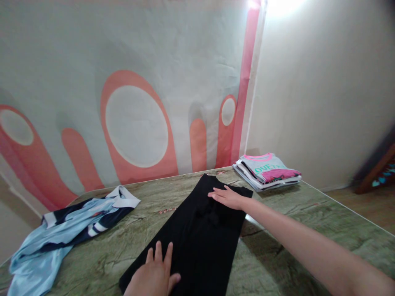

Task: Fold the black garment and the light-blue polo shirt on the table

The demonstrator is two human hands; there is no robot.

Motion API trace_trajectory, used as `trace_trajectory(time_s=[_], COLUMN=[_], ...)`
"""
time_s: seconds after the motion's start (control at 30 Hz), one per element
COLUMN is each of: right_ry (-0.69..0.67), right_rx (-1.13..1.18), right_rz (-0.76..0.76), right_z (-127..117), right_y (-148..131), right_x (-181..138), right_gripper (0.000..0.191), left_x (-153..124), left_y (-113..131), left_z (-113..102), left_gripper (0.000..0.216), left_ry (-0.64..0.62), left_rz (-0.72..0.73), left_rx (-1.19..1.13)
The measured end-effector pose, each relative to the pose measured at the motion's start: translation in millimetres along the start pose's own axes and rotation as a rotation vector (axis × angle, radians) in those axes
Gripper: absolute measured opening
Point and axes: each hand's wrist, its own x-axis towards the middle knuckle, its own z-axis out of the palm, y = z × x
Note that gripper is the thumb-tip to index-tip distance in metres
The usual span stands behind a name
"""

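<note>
A black garment [197, 234], partly folded lengthwise as far as I can see, lies flat on the table in front of me; its exact kind is unclear. My left hand [154, 271] rests palm down on its near left edge, fingers spread. Farther up, close to the garment's far right end, my right hand [226, 197] lies flat on the cloth with fingers stretched out. Neither hand grips the fabric. The garment's nearest end runs out of the picture at the bottom.
On the left lies a crumpled light blue and navy shirt [68, 230] with a white collar. A stack of folded clothes [268, 170] stands at the far right corner of the wood-patterned table [308, 218]. A papered wall [185, 53] borders the table's far edge.
</note>
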Motion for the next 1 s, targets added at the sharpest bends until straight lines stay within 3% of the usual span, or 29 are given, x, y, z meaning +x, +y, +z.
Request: trace_trajectory(time_s=[0.1,0.17,0.27,0.33,0.43,0.5,0.57,0.63,0.7,0.77,0.83,0.9,1.0], right_ry=[0.227,0.285,0.25,0.221,0.166,0.125,0.074,0.011,-0.01,0.041,0.125,0.179,0.242], right_rx=[-0.054,-0.128,-0.215,-0.235,-0.228,-0.213,-0.186,-0.153,-0.112,-0.081,-0.072,-0.095,-0.171], right_rz=[0.243,0.325,0.287,0.245,0.142,0.032,-0.082,-0.161,-0.138,-0.029,0.076,0.122,0.136], right_z=[23,43,61,60,48,40,34,31,30,30,34,43,60], right_y=[-13,-20,-23,-20,-13,-11,-12,-16,-24,-35,-45,-51,-50], right_x=[3,0,-2,0,8,14,20,26,31,34,32,24,5], right_gripper=[0.059,0.065,0.065,0.063,0.06,0.057,0.054,0.053,0.051,0.048,0.049,0.053,0.057], left_x=[-16,-4,34,56,58,40,16,1,4,28,67,109,152], left_y=[5,-4,-22,-25,-7,14,33,44,48,49,50,51,50], left_z=[-10,-14,-8,8,37,49,48,32,3,-29,-51,-55,-32], left_gripper=[0.058,0.049,0.05,0.051,0.051,0.054,0.066,0.074,0.06,0.046,0.054,0.057,0.052], left_ry=[-0.04,0.08,0.337,0.397,0.429,0.401,0.263,0.082,0.072,0.317,0.557,0.589,0.516], left_rz=[0.083,0.165,0.38,0.478,0.395,0.304,0.301,0.359,0.383,0.341,0.329,0.365,0.308], left_rx=[-0.058,-0.119,-0.168,-0.175,-0.198,-0.215,-0.221,-0.204,-0.173,-0.154,-0.17,-0.187,-0.214])
